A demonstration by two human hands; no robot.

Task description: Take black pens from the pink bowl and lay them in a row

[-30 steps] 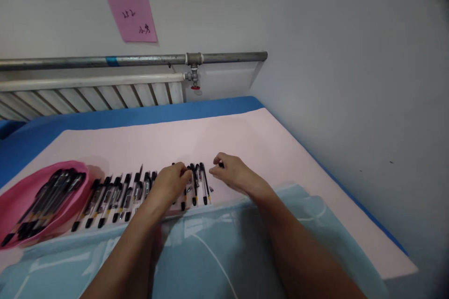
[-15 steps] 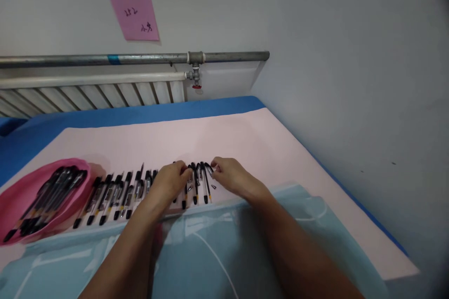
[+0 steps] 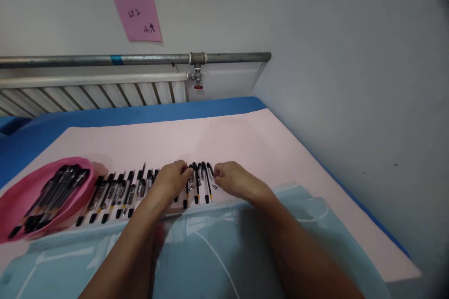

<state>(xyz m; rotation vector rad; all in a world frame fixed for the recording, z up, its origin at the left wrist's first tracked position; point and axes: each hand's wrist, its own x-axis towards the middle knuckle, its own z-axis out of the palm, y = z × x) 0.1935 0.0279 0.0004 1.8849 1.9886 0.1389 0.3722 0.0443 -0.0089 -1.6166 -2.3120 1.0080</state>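
A row of black pens (image 3: 119,191) lies side by side on a pink sheet (image 3: 224,140), running from a pink tray (image 3: 14,196) towards the middle. My left hand (image 3: 171,181) rests curled on the right part of the row, its fingertips touching pens there. My right hand (image 3: 233,180) sits just right of the row's last pen (image 3: 209,178), fingers bent inward and pinched at that pen's upper end. The pink tray holds several more black pens (image 3: 52,191).
A light blue cloth (image 3: 210,252) covers the near side under my forearms. Blue table surface (image 3: 140,114) borders the pink sheet. A radiator (image 3: 87,96) and metal pipe (image 3: 140,60) run along the back wall; a pink note (image 3: 137,15) hangs above. A grey wall stands close on the right.
My right hand moved left from open sheet to the row's right end, bringing a pen alongside the others. The left hand stayed on the row.
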